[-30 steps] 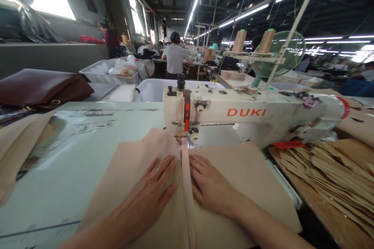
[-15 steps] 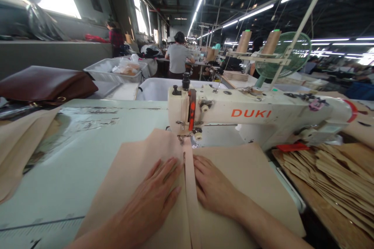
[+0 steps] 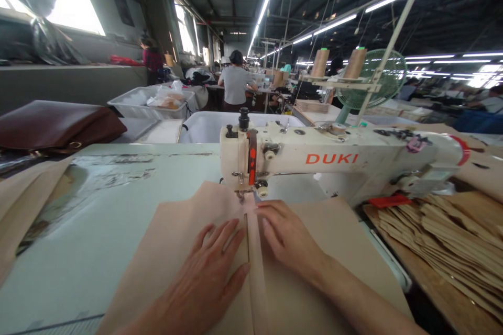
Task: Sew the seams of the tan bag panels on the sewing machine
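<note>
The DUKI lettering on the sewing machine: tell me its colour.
The lettering on the sewing machine is orange-red; it shows best in the head view.

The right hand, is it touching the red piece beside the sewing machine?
No, the right hand lies on the beige material, clearly apart from the red piece.

Both forearms (image 3: 361, 292) and the beige panel (image 3: 157, 251) run off the bottom edge, and the left fingers (image 3: 234, 241) and right fingers (image 3: 275, 210) hide the parts of the panel beneath them. The presser foot (image 3: 241, 198) is too small to tell in detail. The brown bag (image 3: 58, 124) is cut by the left edge, the stacked pieces (image 3: 459, 246) by the right, and the far-right workers (image 3: 494, 100) are blurred.
</note>
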A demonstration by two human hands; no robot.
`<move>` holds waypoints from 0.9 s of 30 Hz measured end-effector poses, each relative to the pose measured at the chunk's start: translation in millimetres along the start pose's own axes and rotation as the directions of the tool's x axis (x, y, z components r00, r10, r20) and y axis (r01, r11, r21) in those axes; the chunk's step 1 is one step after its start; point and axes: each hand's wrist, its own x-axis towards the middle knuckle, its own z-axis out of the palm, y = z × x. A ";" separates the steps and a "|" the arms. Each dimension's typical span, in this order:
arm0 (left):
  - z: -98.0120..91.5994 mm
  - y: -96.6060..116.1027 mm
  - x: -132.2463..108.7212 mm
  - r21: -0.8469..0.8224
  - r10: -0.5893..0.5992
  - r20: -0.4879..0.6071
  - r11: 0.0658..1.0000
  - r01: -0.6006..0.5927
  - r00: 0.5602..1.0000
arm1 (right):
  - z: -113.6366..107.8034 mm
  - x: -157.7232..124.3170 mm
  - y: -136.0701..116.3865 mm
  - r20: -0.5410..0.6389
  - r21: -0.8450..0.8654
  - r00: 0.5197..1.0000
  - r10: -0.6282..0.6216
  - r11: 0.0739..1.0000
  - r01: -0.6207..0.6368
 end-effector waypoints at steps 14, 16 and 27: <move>9.7 -30.0 21.9 0.088 0.104 -0.080 0.991 -0.096 0.991 | 34.1 15.4 24.7 0.219 -0.296 0.971 -0.099 0.941 0.163; 9.0 -29.8 22.4 0.130 0.128 -0.100 0.985 -0.115 0.987 | 34.8 15.3 23.5 0.218 -0.293 0.971 -0.097 0.942 0.160; 7.1 -32.3 23.1 0.123 0.161 -0.130 0.982 -0.146 0.978 | 37.5 11.9 22.9 0.203 -0.287 0.976 -0.075 0.949 0.132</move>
